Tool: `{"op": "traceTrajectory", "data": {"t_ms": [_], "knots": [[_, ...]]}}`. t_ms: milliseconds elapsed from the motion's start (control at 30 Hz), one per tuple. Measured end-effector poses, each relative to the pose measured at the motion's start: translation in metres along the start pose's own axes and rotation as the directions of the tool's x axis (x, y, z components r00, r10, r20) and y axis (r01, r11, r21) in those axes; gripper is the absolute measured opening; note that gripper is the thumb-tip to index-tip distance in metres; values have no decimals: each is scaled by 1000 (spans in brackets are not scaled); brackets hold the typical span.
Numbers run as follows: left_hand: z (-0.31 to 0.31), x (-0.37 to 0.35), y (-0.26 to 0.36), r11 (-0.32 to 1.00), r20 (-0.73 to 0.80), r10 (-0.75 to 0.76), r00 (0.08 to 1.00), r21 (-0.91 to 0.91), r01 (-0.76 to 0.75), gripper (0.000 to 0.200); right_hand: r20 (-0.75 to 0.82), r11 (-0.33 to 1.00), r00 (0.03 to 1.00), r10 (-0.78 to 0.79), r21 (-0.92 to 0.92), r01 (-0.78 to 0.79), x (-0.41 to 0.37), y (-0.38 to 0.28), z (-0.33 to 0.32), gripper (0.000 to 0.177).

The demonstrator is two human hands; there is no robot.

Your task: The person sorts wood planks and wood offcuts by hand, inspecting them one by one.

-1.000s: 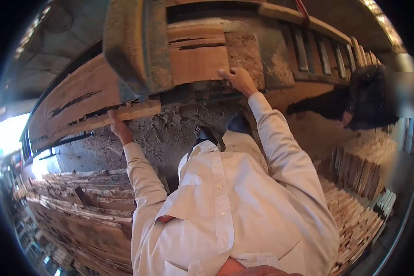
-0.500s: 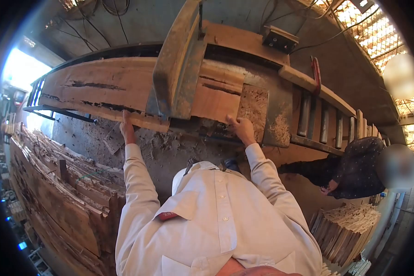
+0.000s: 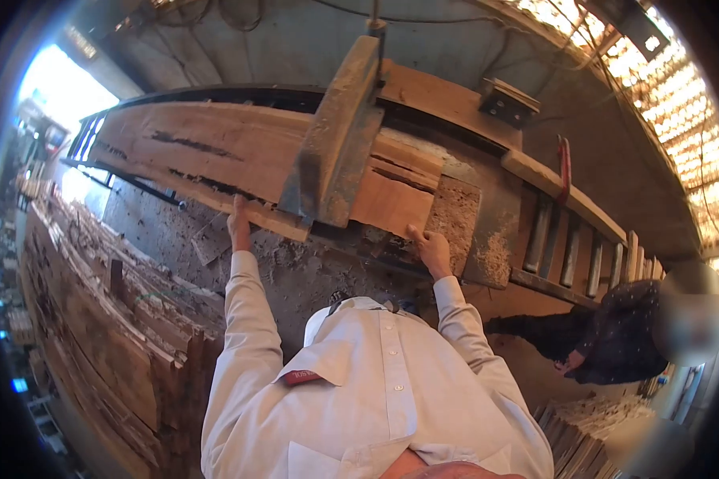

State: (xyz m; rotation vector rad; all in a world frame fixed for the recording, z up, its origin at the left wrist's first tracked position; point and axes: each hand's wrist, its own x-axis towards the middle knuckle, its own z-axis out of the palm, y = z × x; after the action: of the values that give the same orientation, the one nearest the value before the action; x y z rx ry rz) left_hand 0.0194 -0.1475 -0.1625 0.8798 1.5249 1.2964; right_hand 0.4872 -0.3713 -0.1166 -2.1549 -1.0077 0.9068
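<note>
A long wooden slab (image 3: 192,152) with dark cracks lies on the machine bed and passes under a tall metal guard (image 3: 339,136). My left hand (image 3: 239,225) grips the slab's near edge left of the guard, thumb near a dark crack. My right hand (image 3: 431,249) is closed at the near corner of the slab's right end, thumb and forefinger against the wood, other fingers curled. The slab's middle is hidden by the guard. Sawdust covers the metal table (image 3: 494,239) right of this end.
Rollers (image 3: 570,254) run off to the right beneath a wooden rail (image 3: 563,191) with a red clamp (image 3: 565,169). A person in dark clothes (image 3: 623,331) crouches at the right. Stacked rough boards (image 3: 96,343) stand at the left, and more wood strips (image 3: 587,427) lie lower right.
The whole view has shifted and tilted with my head. Both hands keep their places on the slab, and the slab shows little clear movement against the guard.
</note>
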Motion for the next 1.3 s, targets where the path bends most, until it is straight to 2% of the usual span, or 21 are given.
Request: {"op": "traceTrajectory", "data": {"t_ms": [67,267,400,500,600,633,733,833,933,1000,1033,1133,1167,1200,1300], "knots": [[-14,33,-38,1000,-9,-20,1000,1,20,72,-15,999,1000,28,18,-27,2,4,6,70],[-6,7,-15,999,-9,-45,999,-28,45,66,-19,991,999,48,127,-45,-3,-3,8,66],[4,-36,43,998,-8,-60,998,-14,60,64,-1,942,987,163,299,-155,-11,-12,13,56],[-3,-27,37,989,31,-144,989,-8,144,65,44,898,966,256,360,-254,-20,-29,12,52],[-4,-24,30,991,-44,30,999,131,-24,67,35,844,973,228,492,-215,-20,-26,19,50],[-4,-23,31,996,-1,52,999,77,-52,69,50,832,973,223,511,-217,-21,-26,20,51],[-4,-29,38,994,-28,20,999,109,-17,68,103,784,977,186,585,-211,-17,-27,18,53],[-8,-18,20,991,-13,56,998,119,-54,67,171,680,971,166,693,-238,-4,-13,22,53],[-7,-18,19,1000,17,11,1000,20,-12,66,218,562,961,172,779,-278,5,-7,24,51],[-8,-14,20,998,10,-39,999,53,38,66,220,474,966,133,842,-257,10,-7,28,49],[-8,-14,20,995,6,-64,998,71,64,66,228,466,968,107,848,-251,15,-4,29,48],[1,-38,47,999,-23,13,1000,31,-12,65,228,465,972,63,855,-231,18,4,27,45],[0,-25,33,999,-11,41,999,-17,-41,62,217,483,974,60,848,-219,17,0,26,44],[-3,-15,18,999,11,26,1000,-26,-25,62,206,500,977,56,841,-206,16,-4,25,43],[-2,-22,24,996,77,-18,997,-86,24,63,212,449,977,31,870,-204,29,12,31,40]]}}
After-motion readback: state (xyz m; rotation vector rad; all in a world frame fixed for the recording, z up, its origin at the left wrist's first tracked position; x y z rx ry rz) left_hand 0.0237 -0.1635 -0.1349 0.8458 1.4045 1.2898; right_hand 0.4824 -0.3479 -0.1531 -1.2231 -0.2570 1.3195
